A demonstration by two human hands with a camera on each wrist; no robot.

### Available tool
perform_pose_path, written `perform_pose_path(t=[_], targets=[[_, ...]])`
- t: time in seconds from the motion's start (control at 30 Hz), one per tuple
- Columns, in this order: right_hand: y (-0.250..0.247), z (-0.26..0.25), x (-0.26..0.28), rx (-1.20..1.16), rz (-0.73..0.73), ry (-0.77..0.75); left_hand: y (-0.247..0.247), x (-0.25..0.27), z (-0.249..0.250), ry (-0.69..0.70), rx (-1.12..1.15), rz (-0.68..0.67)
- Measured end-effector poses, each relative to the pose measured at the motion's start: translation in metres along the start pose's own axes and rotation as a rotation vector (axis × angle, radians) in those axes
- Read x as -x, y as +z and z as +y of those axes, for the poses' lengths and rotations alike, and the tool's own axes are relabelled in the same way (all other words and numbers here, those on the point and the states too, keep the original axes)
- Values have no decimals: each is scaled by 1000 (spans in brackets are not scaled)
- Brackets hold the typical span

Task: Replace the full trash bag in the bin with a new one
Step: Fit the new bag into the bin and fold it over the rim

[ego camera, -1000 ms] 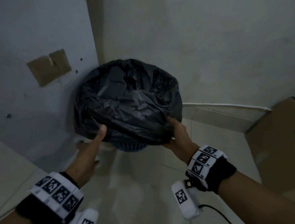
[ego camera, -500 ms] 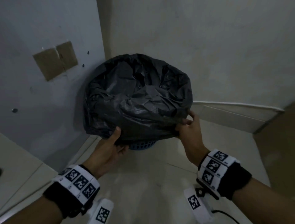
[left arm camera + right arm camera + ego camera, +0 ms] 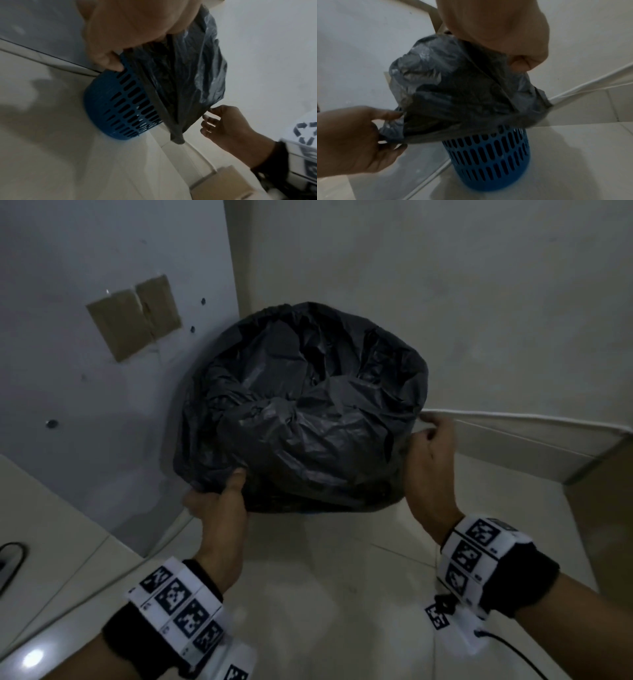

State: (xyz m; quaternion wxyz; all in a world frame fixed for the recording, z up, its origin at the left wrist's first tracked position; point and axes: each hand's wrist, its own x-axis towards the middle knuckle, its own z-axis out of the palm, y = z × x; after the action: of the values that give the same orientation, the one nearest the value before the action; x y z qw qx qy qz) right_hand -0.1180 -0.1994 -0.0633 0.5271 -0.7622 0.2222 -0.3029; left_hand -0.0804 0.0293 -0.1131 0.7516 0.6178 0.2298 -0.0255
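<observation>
no brand name or readable word shows anywhere; the only print is the black-and-white square marker patterns on the white bands (image 3: 178,604) round both wrists, and a recycling-style arrow mark on a white surface at the right edge of the left wrist view.

the black trash bag (image 3: 305,412) is thin, crinkled, glossy plastic, bulging and puffed at the top, with its rim folded down over the upper part of the blue bin (image 3: 489,159). the bin is a round plastic basket with rows of slotted holes, standing on the pale tiled floor (image 3: 325,594) in a corner where two walls meet; from the head view the bag hides nearly all of it. two brown tape patches (image 3: 137,316) sit on the left wall.

the left hand (image 3: 219,508) reaches in from below at the bag's near-left edge, thumb on top of the plastic and fingers curled underneath, clamped on the folded rim. the right hand (image 3: 431,460) is at the bag's right side, fingers curled and pinching the plastic edge there; in the left wrist view its fingertips (image 3: 208,116) meet the bag's hem. a cardboard box (image 3: 609,508) stands on the floor to the right.
</observation>
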Motion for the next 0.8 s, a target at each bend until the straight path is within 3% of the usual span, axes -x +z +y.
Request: perform_pose_path(t=[0.13, 0.3, 0.37, 0.43, 0.5, 0.6, 0.7, 0.8], targets=[[1, -32, -8, 80, 4, -314, -2, -8, 26, 146, -14, 110], [4, -45, -11, 566, -29, -463, -12, -22, 59, -74, 108, -27], [3, -45, -10, 663, -67, -501, -18, -26, 72, -62, 77, 54], [1, -42, -9, 710, -144, -554, -25, -26, 83, 49, 18, 226], [-1, -39, -9, 759, -187, -648, -24, -19, 94, 116, 1, 253], [-2, -36, -6, 795, -237, -720, -5, -5, 113, 18, -88, -98], [0, -38, 8, 753, -261, -704, 20, -6, 129, -214, -148, -390], [3, -38, 32, 752, -273, -665, 44, -9, 135, -323, -171, -481]])
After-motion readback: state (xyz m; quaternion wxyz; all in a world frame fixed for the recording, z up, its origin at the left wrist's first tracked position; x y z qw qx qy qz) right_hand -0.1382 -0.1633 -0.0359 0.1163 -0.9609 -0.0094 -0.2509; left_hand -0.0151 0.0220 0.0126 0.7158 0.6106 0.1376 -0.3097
